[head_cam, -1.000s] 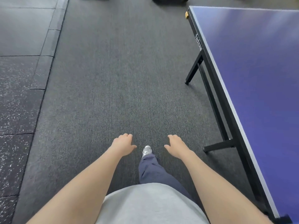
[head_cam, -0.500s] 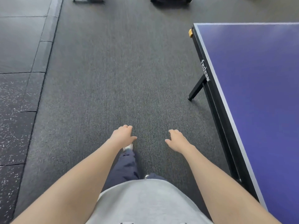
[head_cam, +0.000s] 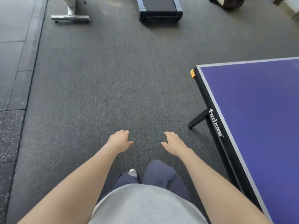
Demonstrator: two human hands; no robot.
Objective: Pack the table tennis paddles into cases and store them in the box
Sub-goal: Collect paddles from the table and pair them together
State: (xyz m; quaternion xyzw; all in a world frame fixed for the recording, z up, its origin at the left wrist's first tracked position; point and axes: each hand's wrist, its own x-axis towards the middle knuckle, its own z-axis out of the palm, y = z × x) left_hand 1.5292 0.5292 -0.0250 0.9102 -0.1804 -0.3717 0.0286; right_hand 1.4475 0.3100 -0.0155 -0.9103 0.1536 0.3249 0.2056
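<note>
No paddle, case or box shows in the head view. My left hand [head_cam: 120, 140] and my right hand [head_cam: 174, 143] hang out in front of me over the dark grey carpet, palms down, fingers loosely curled, each holding nothing. A blue table tennis table [head_cam: 258, 113] with a black frame stands to my right; the part of its top that I see is bare. Its near corner carries an orange clip [head_cam: 192, 73].
A treadmill end [head_cam: 160, 11] lies on the floor far ahead. A silver metal stand base [head_cam: 70, 17] sits to its left. A dark round object [head_cam: 229, 2] is at the far right. Speckled rubber mats [head_cam: 9, 130] border the carpet on the left.
The view has moved forward along the table's left side, so the table corner now lies closer and the treadmill and stand have come into view. Both hands stay empty in front.
</note>
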